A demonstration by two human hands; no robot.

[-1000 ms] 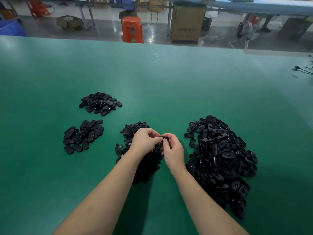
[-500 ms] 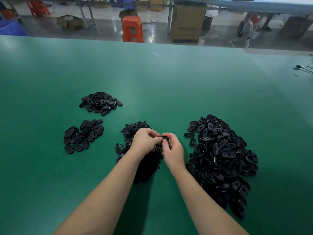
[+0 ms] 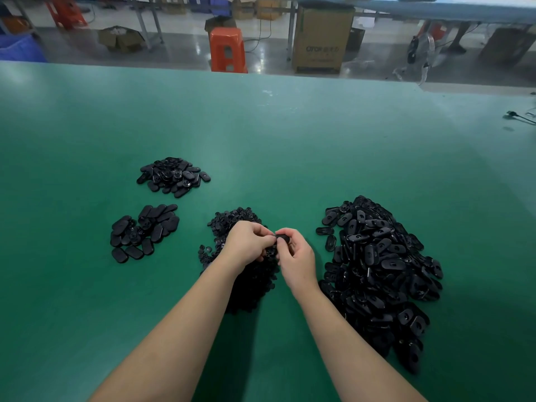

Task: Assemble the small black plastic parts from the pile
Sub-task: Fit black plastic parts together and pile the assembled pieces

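A small black plastic part (image 3: 282,238) is pinched between my left hand (image 3: 246,245) and my right hand (image 3: 297,258), just above a pile of small round black pieces (image 3: 232,221). Both hands have their fingers curled round the part, which is mostly hidden by the fingertips. A large heap of oval black shells (image 3: 377,265) lies to the right of my right hand. Two smaller groups of oval black parts sit to the left: one nearer (image 3: 145,230) and one farther back (image 3: 172,177).
The green table (image 3: 290,140) stretches far ahead and to both sides. A black cable (image 3: 519,117) lies at the far right edge. Beyond the table stand an orange stool (image 3: 227,49) and a cardboard box (image 3: 320,42) on the floor.
Both hands stay together over the middle pile, with only slight finger movement on the part between them. The piles have not moved.
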